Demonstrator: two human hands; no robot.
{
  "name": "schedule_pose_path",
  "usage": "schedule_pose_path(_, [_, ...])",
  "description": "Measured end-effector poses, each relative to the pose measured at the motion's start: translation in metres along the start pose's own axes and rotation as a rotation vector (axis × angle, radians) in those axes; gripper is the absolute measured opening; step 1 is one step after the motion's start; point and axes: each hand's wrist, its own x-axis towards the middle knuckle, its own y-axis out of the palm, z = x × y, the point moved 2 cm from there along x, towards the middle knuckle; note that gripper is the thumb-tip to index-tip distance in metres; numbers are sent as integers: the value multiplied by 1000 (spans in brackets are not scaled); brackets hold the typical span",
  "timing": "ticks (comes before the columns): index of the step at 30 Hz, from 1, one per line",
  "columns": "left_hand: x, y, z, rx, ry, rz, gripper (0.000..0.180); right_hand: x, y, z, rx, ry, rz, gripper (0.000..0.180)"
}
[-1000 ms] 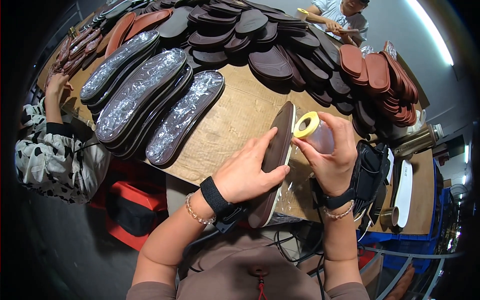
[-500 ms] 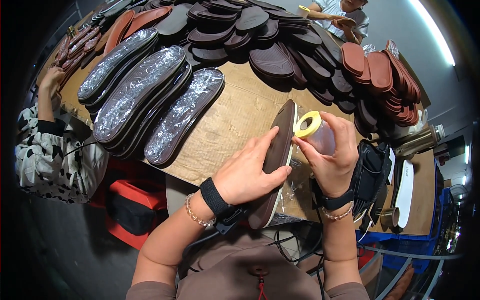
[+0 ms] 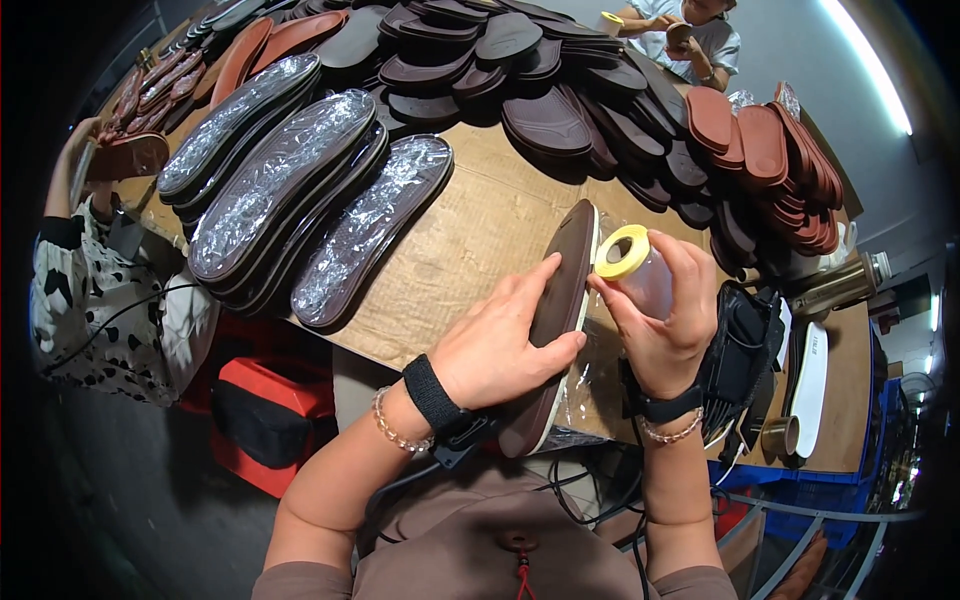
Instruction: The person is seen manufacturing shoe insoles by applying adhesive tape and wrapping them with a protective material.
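Note:
My left hand [image 3: 495, 340] lies along a dark brown shoe sole [image 3: 562, 308] that is tilted on its edge, pale rim toward the right. Its fingers stretch over the broad face and the thumb presses near the rim, gripping the sole. In my right hand [image 3: 675, 325] is a roll of clear film [image 3: 612, 266] with a yellow end. The thumb and fingers close around the roll beside the sole's upper rim. Whether the roll touches the rim I cannot tell. Loose clear film [image 3: 585, 385] shows beneath, on the right of the sole.
Film-covered soles [image 3: 285, 185] are stacked at left on the cardboard-topped table [image 3: 490, 190]. Dark soles [image 3: 545, 120] pile up behind, reddish ones [image 3: 765, 145] at far right. A black bag [image 3: 740, 345], metal flask [image 3: 838, 283] and tape roll [image 3: 780, 436] stand right. Two people work nearby.
The film roll and my right hand have shifted very slightly right; my left hand keeps its place. At left, another person's hand has raised, with a brown sole now beside it.

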Motion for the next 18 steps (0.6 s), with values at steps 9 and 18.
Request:
schedule_pose_path(9, [2,2,0,31,4,3,83,-1,-1,-1,-11,12,-18,65])
schedule_pose_path(18, [1,1,-1,18,3,4,83,-3,3,-3,-1,26,-9,66])
